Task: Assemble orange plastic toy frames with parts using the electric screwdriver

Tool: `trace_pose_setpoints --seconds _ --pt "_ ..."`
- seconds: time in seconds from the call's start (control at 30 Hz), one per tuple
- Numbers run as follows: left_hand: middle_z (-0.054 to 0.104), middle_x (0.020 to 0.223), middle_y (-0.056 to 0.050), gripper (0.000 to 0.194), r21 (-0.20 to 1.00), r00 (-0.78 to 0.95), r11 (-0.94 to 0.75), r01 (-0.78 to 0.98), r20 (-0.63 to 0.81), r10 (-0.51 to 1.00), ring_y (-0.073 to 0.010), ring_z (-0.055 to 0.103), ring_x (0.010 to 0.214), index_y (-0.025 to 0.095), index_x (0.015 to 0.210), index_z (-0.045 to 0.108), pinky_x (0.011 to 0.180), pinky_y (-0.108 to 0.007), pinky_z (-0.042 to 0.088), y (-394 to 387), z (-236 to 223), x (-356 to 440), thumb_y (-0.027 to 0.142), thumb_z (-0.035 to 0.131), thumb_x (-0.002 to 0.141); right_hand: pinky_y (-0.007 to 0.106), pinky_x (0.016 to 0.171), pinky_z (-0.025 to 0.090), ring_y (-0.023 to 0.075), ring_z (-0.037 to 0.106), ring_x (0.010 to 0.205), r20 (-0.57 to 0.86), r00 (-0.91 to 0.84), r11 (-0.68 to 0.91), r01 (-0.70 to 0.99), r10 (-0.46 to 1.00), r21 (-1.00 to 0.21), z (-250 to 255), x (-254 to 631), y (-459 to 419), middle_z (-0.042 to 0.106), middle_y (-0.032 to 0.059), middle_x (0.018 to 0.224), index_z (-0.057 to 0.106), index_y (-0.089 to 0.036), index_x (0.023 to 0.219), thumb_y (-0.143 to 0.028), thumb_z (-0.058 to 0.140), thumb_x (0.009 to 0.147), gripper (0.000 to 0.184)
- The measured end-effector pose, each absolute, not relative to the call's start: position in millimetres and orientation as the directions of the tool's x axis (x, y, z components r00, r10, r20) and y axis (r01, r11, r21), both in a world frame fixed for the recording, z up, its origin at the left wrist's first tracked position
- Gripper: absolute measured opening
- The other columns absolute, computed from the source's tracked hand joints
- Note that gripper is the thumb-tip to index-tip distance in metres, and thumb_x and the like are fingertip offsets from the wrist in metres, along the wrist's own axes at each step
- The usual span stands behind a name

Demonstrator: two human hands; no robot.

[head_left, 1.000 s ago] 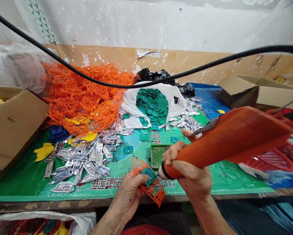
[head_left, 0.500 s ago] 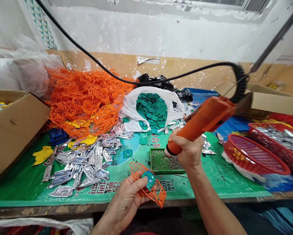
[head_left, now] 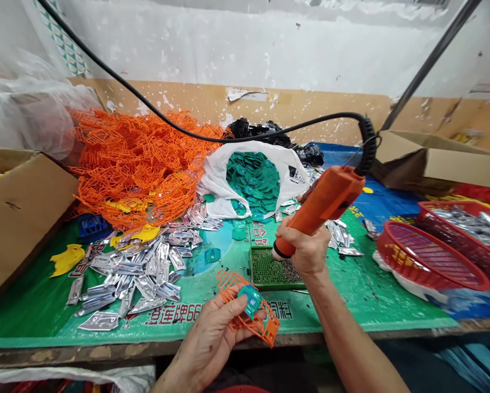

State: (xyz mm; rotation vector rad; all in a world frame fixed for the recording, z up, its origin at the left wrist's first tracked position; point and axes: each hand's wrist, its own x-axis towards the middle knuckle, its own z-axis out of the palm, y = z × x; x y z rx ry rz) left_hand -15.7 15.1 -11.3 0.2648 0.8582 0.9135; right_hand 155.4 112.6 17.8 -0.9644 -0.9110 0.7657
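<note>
My left hand (head_left: 216,327) is closed on an orange plastic frame (head_left: 267,329), its thumb pressing a teal plastic piece (head_left: 250,301) against it near the table's front edge. My right hand (head_left: 308,248) wraps round an orange electric screwdriver (head_left: 321,204), which tilts down to the left. The pale tip of the screwdriver is over a green perforated tray (head_left: 265,286); whether it touches is unclear. Small screws (head_left: 288,271) lie heaped in the tray's right part. Another teal piece (head_left: 213,255) rests flat on the green sheet to the left of the tray.
Silvery plates (head_left: 142,273) are piled at left, below a heap of orange frames (head_left: 142,158). A white bag (head_left: 212,174) of teal pieces stands behind the tray. Red baskets (head_left: 431,259) sit at right, cardboard boxes (head_left: 24,218) on both sides. A black cable (head_left: 155,117) hangs across.
The screwdriver in my right hand has shifted slightly left and stands steeper, its tip still over the tray. My left hand keeps its hold almost unmoved. The view has shifted a little.
</note>
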Motion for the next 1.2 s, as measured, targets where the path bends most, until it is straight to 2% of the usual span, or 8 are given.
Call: trace_pose_setpoints --seconds 0.4,0.73,0.93,1.07,1.2 --pt "0.073 0.078 -0.003 0.036 0.538 0.319 0.605 -0.586 -0.534 0.783 -0.0175 0.07 0.067 0.015 0.084 0.074 0.07 -0.033 0.058 15 -10 -15 0.03 0.092 0.056 0.032 0.054 0.047 0.0142 0.056 0.053 0.279 0.439 0.36 -0.112 0.854 -0.926 15 156 114 0.061 -0.0026 0.062 0.061 -0.017 0.07 -0.021 0.078 0.053 0.024" --pt "0.073 0.077 -0.002 0.041 0.531 0.285 0.592 -0.606 -0.55 0.785 -0.0181 0.07 0.066 0.014 0.082 0.073 0.067 -0.032 0.059 16 -9 -13 0.03 0.094 0.05 0.032 0.056 0.046 0.0146 0.058 0.053 0.31 0.425 0.376 -0.08 0.85 -0.923 13 156 113 0.064 -0.0028 0.062 0.063 -0.017 0.072 -0.021 0.079 0.055 0.024" --pt "0.074 0.081 -0.002 0.042 0.555 0.205 0.545 -0.628 -0.558 0.804 -0.0189 0.07 0.068 0.016 0.09 0.071 0.067 -0.034 0.059 16 -12 -15 0.028 0.092 0.055 0.031 0.055 0.045 0.0132 0.056 0.052 0.34 0.426 0.433 -0.141 0.838 -0.89 25 159 114 0.062 -0.0045 0.061 0.063 -0.018 0.077 -0.018 0.076 0.057 0.024" --pt "0.074 0.08 -0.001 0.044 0.547 0.163 0.515 -0.66 -0.565 0.809 -0.0203 0.071 0.067 0.017 0.091 0.071 0.065 -0.033 0.059 15 -12 -15 0.024 0.092 0.054 0.029 0.051 0.046 0.013 0.056 0.051 0.342 0.379 0.444 -0.223 0.86 -0.868 48 155 99 0.06 -0.0034 0.059 0.063 -0.018 0.067 -0.017 0.073 0.061 0.012" --pt "0.075 0.081 -0.003 0.037 0.551 0.16 0.497 -0.67 -0.546 0.822 -0.0207 0.071 0.07 0.014 0.09 0.071 0.065 -0.033 0.059 16 -14 -14 0.024 0.089 0.059 0.031 0.055 0.049 0.0141 0.057 0.055 0.329 0.302 0.42 -0.319 0.895 -0.85 70 145 67 0.059 -0.0013 0.061 0.063 -0.018 0.064 -0.016 0.071 0.064 0.008"
